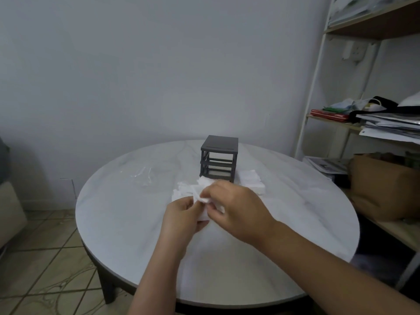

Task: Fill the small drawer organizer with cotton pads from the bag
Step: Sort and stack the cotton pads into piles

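A small bunch of cotton pads [205, 199] is pinched between the curled fingers of the left hand [180, 213] and the right hand [236, 208]. Both hands are held just above the tabletop [127, 223], wrists angled inward. A loose heap of pads [184, 190] lies just beyond the fingers, in front of the drawer organizer [219, 155], which appears empty. The clear bag [143, 176] lies well to the left.

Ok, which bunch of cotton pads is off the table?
The bunch gripped by the left hand and right hand; the heap before the organizer and the stack to its right lie on the table.
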